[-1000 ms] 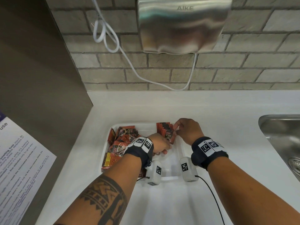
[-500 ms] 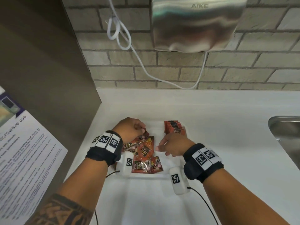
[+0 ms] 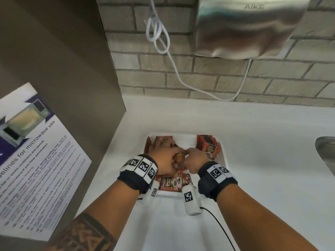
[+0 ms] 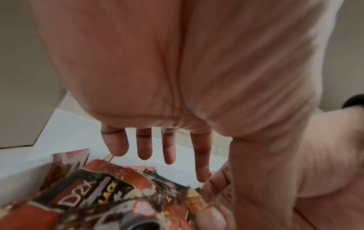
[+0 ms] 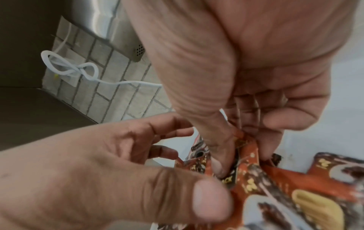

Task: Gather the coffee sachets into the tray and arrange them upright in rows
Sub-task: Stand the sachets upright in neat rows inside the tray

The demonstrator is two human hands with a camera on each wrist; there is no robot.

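A white tray (image 3: 186, 140) sits on the white counter. A row of red-brown coffee sachets (image 3: 208, 147) stands upright in its back right corner. Loose sachets (image 3: 170, 182) lie piled in the left and middle. Both hands meet over this pile. My right hand (image 3: 193, 159) pinches one sachet (image 5: 248, 149) between thumb and fingers. My left hand (image 3: 165, 156) hovers beside it with its fingers (image 4: 143, 147) straight and spread above the loose sachets (image 4: 94, 199). Its thumb touches a sachet's edge.
A steel sink (image 3: 326, 151) is at the counter's right edge. A steel hand dryer (image 3: 250, 26) and its looped white cable (image 3: 157, 33) hang on the brick wall behind. A brown panel with a microwave notice (image 3: 36, 151) closes the left side.
Both hands left the upright row at the right and moved to the loose pile. The right hand then came left to meet the left hand and took hold of a sachet.
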